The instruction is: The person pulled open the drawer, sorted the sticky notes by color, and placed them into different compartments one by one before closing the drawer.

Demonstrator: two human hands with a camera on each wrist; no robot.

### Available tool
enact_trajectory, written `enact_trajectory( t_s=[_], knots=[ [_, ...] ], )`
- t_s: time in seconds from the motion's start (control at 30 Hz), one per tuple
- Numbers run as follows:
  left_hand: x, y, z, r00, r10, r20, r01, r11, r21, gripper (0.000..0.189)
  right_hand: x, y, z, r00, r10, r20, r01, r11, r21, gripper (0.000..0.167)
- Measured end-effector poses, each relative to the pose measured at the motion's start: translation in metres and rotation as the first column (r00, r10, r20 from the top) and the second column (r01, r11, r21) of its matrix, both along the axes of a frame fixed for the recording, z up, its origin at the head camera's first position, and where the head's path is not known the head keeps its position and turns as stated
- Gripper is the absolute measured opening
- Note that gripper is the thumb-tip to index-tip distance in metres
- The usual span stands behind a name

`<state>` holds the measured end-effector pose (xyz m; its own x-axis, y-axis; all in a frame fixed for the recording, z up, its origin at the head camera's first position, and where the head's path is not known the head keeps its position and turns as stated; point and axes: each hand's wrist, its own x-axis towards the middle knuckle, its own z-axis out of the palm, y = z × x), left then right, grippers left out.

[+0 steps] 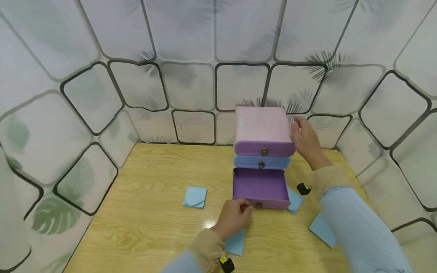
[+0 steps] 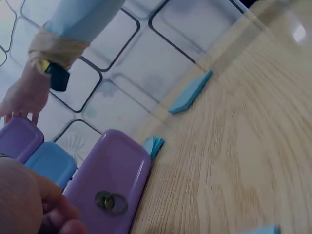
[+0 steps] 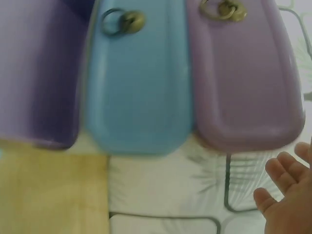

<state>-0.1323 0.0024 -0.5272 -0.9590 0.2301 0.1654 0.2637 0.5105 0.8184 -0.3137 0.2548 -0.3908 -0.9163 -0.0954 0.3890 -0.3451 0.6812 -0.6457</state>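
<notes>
A small tabletop drawer cabinet has a pale pink top and three stacked drawers. The purple top drawer and the blue middle drawer are closed. Pulled out at the bottom is a purple drawer with a bare inside. My left hand, fingers curled, holds the left part of that drawer's front edge, left of its ring pull. My right hand rests against the cabinet's upper right side, its fingers fairly straight. In the right wrist view the right hand shows beside the top drawer.
Folded blue paper pieces lie around: one to the left, one beneath the left wrist, some beside the drawer's right side, another further right. Patterned fabric walls enclose the wooden table behind and at both sides.
</notes>
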Motion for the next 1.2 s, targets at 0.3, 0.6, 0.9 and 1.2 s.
enact_trajectory(
  t_s=[0.3,0.6,0.9,1.2],
  knots=[
    [-0.008,-0.025,-0.006,0.921,0.045,-0.386,-0.108,0.984,-0.142,0.010,0.027,0.037,-0.033,0.999,-0.037,0.020,0.036,0.999,0.029,0.053],
    [-0.021,-0.037,-0.008,0.916,0.005,-0.401,-0.113,0.962,-0.247,0.020,0.048,0.051,-0.072,0.986,-0.001,0.167,-0.018,0.993,0.115,0.057],
    [-0.024,-0.040,-0.002,0.963,-0.053,-0.265,-0.030,0.954,-0.299,0.027,0.063,0.060,-0.093,0.961,0.041,0.273,-0.115,0.959,0.259,0.044],
    [-0.027,-0.041,-0.010,0.963,-0.038,-0.267,-0.042,0.956,-0.291,0.022,0.074,0.062,-0.119,0.903,0.079,0.423,-0.233,0.917,0.325,0.045]
  ],
)
